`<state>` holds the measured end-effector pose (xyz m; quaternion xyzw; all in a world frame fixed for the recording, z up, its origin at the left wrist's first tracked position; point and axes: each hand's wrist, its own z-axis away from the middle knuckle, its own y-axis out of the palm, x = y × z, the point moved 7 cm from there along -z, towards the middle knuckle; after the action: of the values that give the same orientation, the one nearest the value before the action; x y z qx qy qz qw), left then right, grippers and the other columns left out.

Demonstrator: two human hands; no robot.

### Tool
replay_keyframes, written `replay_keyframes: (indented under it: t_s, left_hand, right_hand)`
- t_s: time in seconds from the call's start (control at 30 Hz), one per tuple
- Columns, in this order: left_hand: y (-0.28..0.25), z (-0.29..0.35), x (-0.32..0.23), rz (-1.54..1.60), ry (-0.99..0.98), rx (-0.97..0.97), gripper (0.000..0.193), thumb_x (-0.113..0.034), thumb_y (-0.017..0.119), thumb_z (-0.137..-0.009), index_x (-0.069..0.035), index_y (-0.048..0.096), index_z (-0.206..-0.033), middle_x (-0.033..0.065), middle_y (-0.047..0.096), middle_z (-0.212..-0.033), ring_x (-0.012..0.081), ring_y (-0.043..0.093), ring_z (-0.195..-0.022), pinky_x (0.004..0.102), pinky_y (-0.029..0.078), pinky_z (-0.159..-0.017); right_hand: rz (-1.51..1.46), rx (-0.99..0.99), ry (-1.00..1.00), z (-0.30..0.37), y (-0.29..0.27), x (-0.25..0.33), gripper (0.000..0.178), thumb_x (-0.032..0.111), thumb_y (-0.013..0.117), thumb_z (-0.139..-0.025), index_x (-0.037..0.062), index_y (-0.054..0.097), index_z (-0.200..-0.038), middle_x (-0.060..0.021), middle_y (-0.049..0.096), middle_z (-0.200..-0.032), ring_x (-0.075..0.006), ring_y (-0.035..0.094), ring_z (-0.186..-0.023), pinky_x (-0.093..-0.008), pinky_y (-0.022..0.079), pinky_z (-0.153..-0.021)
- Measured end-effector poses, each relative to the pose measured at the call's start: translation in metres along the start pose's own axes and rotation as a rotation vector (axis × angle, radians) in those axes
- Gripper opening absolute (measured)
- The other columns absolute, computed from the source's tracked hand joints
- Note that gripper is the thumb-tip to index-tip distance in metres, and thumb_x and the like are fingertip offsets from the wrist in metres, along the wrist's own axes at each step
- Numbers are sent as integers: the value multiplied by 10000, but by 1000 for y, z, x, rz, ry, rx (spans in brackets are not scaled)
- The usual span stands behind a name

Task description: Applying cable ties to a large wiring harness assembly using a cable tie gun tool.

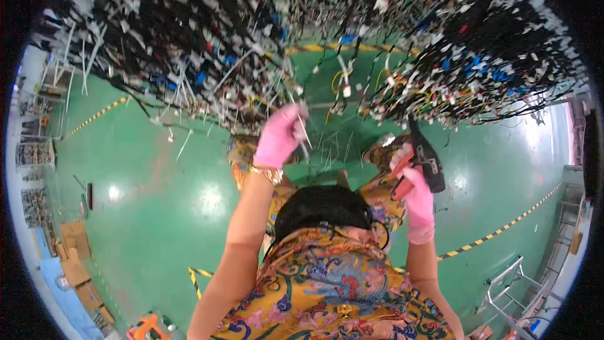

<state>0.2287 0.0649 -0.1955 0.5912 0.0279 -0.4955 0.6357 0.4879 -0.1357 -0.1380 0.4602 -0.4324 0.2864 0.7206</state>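
Note:
My left hand (280,135), in a pink glove, is closed at the near edge of the hanging wires. A thin white strip (304,127), which looks like a cable tie, pokes out of its fingers; motion blurs it a little. In my right hand (418,198), also pink-gloved, is a black and red cable tie gun (426,162). Its dark nose points away from me, just under the wires on the right. A great mass of wire harnesses (189,31) with white, blue and black connectors spreads across the far side, its loose ends hanging toward my hands.
Several white strips (333,151) lie on the green floor (151,170) between my feet. Yellow-black tape (503,230) marks the floor. Cardboard boxes (77,255) stand along the left side, with racks (34,154) farther up. A metal frame cart (516,289) is at lower right.

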Motion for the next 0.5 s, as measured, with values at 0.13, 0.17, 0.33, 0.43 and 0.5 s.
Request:
replay_keyframes:
  t_s: [0.13,0.17,0.33,0.43,0.5]
  left_hand:
    - [25,-2,23,-1649,194,180,354,-343,648,-930,-62,706,-1138,130,706,-990,308,672,-932,406,543,-831]
    - [30,-1,28,-1763,120,265,393,-376,641,-920,-81,698,-1173,154,689,-1095,347,645,-1022,428,524,-899]
    - [95,-22,-39,-1706,343,141,515,-415,664,-909,-90,634,-1307,196,596,-1362,375,557,-1259,440,446,-1076]
    - [165,-36,-110,-1480,955,-26,813,-372,763,-871,32,405,-1478,267,467,-1482,392,466,-1371,418,380,-1146]
    - [206,-67,-129,-1510,1021,-65,974,-297,822,-831,42,248,-1541,255,417,-1528,337,439,-1405,403,351,-1166]
  right_hand:
    - [4,-50,27,2,-8,-3,624,133,659,-832,-30,472,-1405,-99,595,-1233,-232,605,-1114,-374,484,-975]
    - [-32,-49,10,2,-8,-4,611,141,680,-828,-28,487,-1383,-85,607,-1198,-224,612,-1090,-363,484,-950]
    - [-54,-64,-11,8,-17,-8,475,123,658,-843,10,550,-1291,-66,624,-1141,-211,618,-1029,-381,488,-954]
    - [-62,-64,-40,11,-19,-8,483,52,674,-849,12,583,-1322,-92,666,-1179,-244,666,-1039,-383,548,-876]
    - [-94,-96,32,14,-21,-13,480,20,679,-833,12,592,-1305,-77,674,-1137,-234,674,-1007,-372,547,-884]
